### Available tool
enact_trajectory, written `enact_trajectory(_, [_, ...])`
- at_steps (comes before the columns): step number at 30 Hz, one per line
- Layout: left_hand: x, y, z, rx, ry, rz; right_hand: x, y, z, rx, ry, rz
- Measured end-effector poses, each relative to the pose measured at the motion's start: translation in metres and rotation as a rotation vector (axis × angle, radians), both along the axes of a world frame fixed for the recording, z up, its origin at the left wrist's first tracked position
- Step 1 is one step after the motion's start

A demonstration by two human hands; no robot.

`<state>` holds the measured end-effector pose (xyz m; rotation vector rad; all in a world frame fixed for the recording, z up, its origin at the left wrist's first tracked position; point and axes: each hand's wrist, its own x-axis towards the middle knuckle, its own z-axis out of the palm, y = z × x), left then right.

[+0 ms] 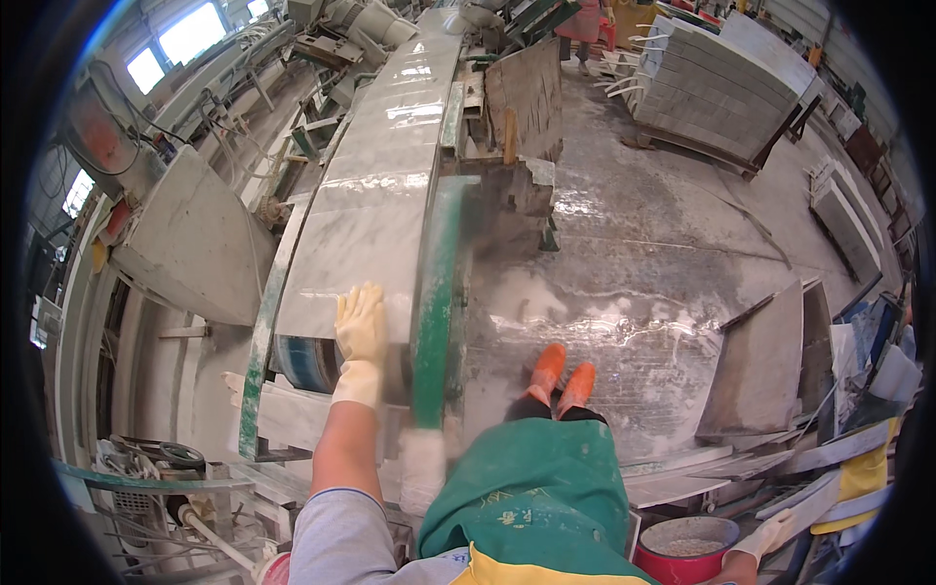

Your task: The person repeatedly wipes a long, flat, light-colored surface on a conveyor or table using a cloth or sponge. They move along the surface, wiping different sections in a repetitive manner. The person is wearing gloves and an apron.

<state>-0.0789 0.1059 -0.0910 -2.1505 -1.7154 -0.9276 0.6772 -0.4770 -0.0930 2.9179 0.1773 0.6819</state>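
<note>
My left hand (361, 330), in a cream rubber glove, lies with its fingers stretched forward on the near end of a pale, wet stone slab (356, 244). The slab rests on a long conveyor, whose blue end roller (308, 363) shows just below. Down at the lower right is my right hand (770, 536), gloved alike, its fingers extended beside a pale strip (814, 502). Whether they touch that strip is hard to make out. Just left of this hand stands a red bucket (687, 548) with greyish contents.
A green rail (439, 292) edges the conveyor's right side. Wet floor (624, 322) lies beyond my orange boots (563, 378). Stacked slabs (717, 93) stand far right; a leaning panel (759, 366) is nearer. At left is a big grey machine box (200, 239).
</note>
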Motion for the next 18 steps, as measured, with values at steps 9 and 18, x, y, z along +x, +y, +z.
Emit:
enact_trajectory(9, [0.003,0.0,0.007,0.003,-0.015,-0.006,-0.037,0.021,0.017,0.104,-0.021,0.047])
enact_trajectory(18, [0.006,-0.001,0.016,0.027,0.01,0.037,-0.023,0.005,0.001,0.029,-0.019,0.056])
